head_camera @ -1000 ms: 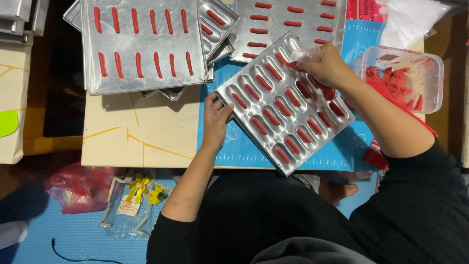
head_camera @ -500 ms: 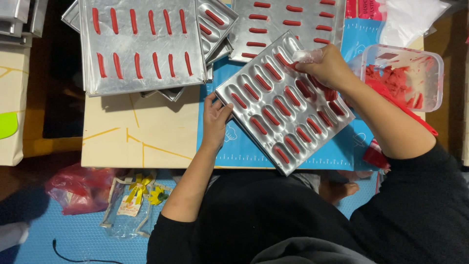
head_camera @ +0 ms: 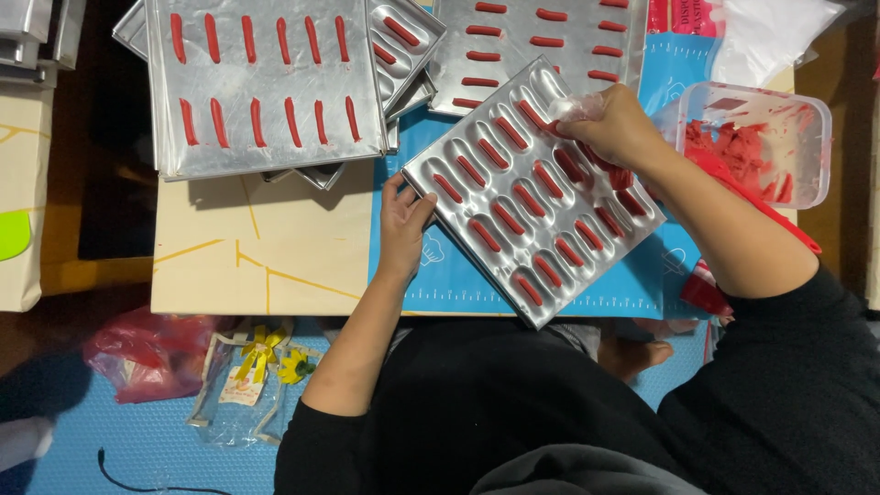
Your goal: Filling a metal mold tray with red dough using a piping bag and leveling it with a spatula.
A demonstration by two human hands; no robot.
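Note:
A silver mould tray [head_camera: 513, 266] with rows of oval wells lies tilted on a blue mat [head_camera: 449, 275]. Most wells hold a red strip of batter; a few at the tray's far end look bare. My left hand [head_camera: 401, 225] rests against the tray's left edge, fingers touching its rim. My right hand [head_camera: 616, 128] is over the tray's far end, closed on a clear piping bag [head_camera: 576, 108] with red batter.
More filled metal trays [head_camera: 266, 87] are stacked at the back, one [head_camera: 541, 41] further right. A clear plastic tub [head_camera: 765, 137] with red batter stands at right. Beige board [head_camera: 247, 252] lies left of the mat. Plastic bags [head_camera: 147, 353] lie on the floor.
My right hand has shifted slightly along the far end of the tray. The left hand and the tray stay put.

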